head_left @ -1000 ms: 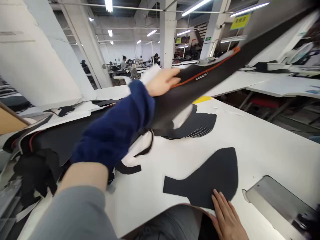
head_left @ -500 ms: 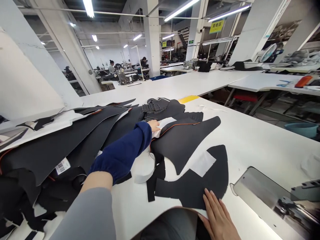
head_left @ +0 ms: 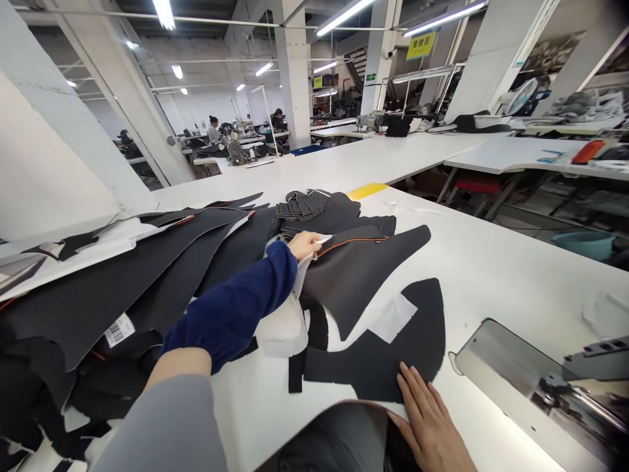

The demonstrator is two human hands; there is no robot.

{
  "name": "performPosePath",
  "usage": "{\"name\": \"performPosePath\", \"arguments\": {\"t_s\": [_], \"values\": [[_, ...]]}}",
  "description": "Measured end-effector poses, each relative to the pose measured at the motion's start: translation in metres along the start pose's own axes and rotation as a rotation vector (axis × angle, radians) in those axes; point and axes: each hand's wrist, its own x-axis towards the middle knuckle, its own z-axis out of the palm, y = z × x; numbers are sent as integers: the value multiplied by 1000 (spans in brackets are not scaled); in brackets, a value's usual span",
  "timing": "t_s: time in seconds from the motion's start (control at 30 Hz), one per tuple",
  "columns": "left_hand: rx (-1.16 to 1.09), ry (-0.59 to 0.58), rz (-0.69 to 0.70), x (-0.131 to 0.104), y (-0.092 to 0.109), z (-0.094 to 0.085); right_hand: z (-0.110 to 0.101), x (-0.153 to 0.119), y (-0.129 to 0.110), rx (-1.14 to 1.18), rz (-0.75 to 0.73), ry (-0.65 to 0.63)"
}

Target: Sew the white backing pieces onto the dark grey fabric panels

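My left hand (head_left: 303, 246), its arm in a navy sleeve cover, pinches the edge of a dark fabric panel (head_left: 351, 278) with orange piping and a pale underside. The panel's near edge is lifted where I grip it. My right hand (head_left: 432, 419) lies flat at the table's front edge, fingers stretched onto a curved black fabric piece (head_left: 373, 364). On that piece rests a whitish square patch (head_left: 393, 318). Between the two, a narrow black strip (head_left: 295, 373) and a white curled piece (head_left: 282, 331) lie on the table.
Long dark panels (head_left: 162, 262) with a barcode label (head_left: 119, 330) cover the left side. Stacked cut pieces (head_left: 307, 206) lie beyond my left hand. A sewing machine (head_left: 574, 400) stands at the right. Other people work at far tables.
My left hand has pulled the piped panel's edge up and slightly toward me, folding it. My right hand stays on the black piece. The view has shifted slightly.
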Motion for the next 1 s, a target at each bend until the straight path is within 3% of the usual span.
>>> {"name": "performPosePath", "arguments": {"t_s": [0.07,0.17,0.27,0.37,0.5,0.6,0.7,0.77,0.87,0.9,1.0], "values": [[-127,46,123,-14,24,-16,-15,23,-5,176,92,12],[-264,103,283,-45,72,-25,-50,82,-22,665,413,-20],[-249,112,399,-78,117,-19,-73,142,-37,1230,684,78],[-247,87,499,-100,146,-8,-73,172,-41,1523,797,71],[-369,-5,516,-107,162,7,-59,165,-39,1521,792,79],[-634,-97,467,-107,159,34,-57,147,-42,1494,813,215],[-985,-181,251,-111,142,75,-55,125,-50,1591,876,393],[-1042,-276,108,-113,129,98,-48,108,-57,1662,941,416],[-722,-406,138,-111,118,107,-33,85,-69,1644,989,315],[-564,-373,197,-108,119,102,-28,80,-73,1586,967,279],[-196,-123,335,-97,134,83,-23,76,-85,1329,812,197]]}}
